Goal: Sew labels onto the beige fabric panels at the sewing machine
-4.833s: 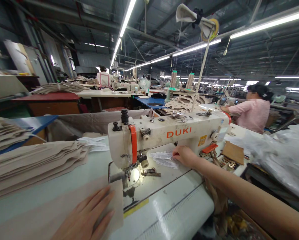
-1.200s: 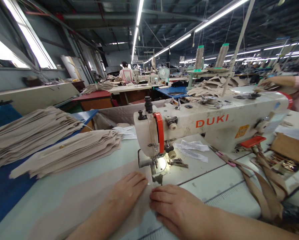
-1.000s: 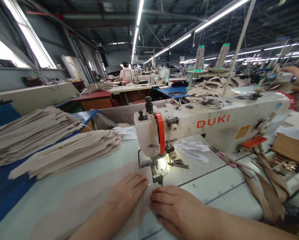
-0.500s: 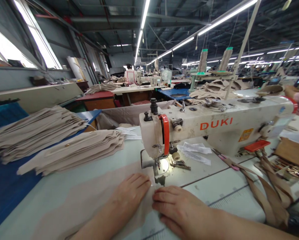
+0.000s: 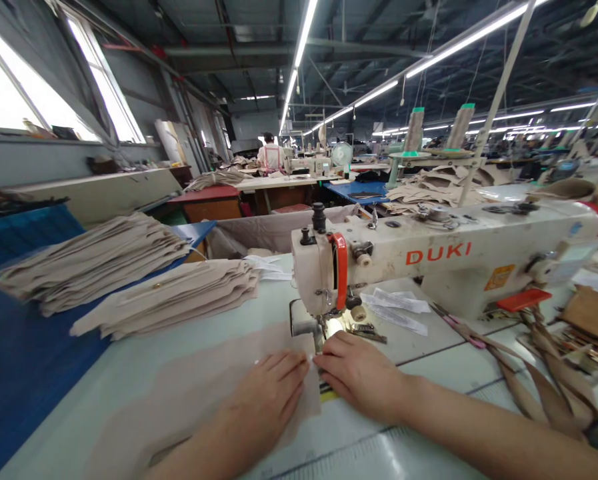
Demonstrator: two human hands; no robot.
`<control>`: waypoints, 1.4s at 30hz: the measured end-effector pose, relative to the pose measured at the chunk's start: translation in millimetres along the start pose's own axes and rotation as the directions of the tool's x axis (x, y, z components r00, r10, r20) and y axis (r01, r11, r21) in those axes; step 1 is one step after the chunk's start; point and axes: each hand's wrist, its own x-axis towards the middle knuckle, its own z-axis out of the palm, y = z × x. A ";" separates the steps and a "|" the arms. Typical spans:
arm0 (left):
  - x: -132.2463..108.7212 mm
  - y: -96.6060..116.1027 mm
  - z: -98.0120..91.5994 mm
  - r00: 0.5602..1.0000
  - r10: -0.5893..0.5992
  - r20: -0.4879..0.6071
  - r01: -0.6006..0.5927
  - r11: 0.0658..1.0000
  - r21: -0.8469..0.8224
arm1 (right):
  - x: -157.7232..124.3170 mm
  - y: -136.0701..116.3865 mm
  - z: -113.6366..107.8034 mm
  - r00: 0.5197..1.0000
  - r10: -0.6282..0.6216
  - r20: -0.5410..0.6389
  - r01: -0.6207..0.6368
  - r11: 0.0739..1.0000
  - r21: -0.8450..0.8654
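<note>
"Fabric panel point(image 5: 193, 393) at the needle yet?"

"Pretty much. It's flat on the worktop point(image 5: 429, 380), corner right at the presser foot point(image 5: 320, 331) of the sewing machine point(image 5: 453, 257). My left hand point(image 5: 269, 400) and right hand point(image 5: 361, 373) press it down, grip open and flat, pinching nothing. No seam showing, so I'd say the stitching's all left."

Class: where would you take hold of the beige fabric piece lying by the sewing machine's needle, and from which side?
Likely its end edge nearest the sewing machine, pinched from the near side. The fabric piece lies flat on the table, so only an edge offers grip; the machine blocks the far side. The left hand and right hand rest at that end.
</note>
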 end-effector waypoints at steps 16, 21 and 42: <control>15.1 10.0 14.5 0.996 -0.076 0.047 0.078 0.996 -0.040 | -8.7 14.8 3.3 0.996 0.041 -0.076 -0.043 0.999 -0.026; 24.5 1.1 19.1 0.992 -0.103 0.073 0.109 0.990 -0.085 | -4.5 19.9 3.8 0.992 0.112 -0.055 -0.115 0.992 -0.055; 28.8 -11.7 29.9 0.995 -0.095 0.008 0.096 0.987 -0.129 | -3.4 20.0 6.9 0.992 0.119 -0.051 -0.123 0.988 -0.091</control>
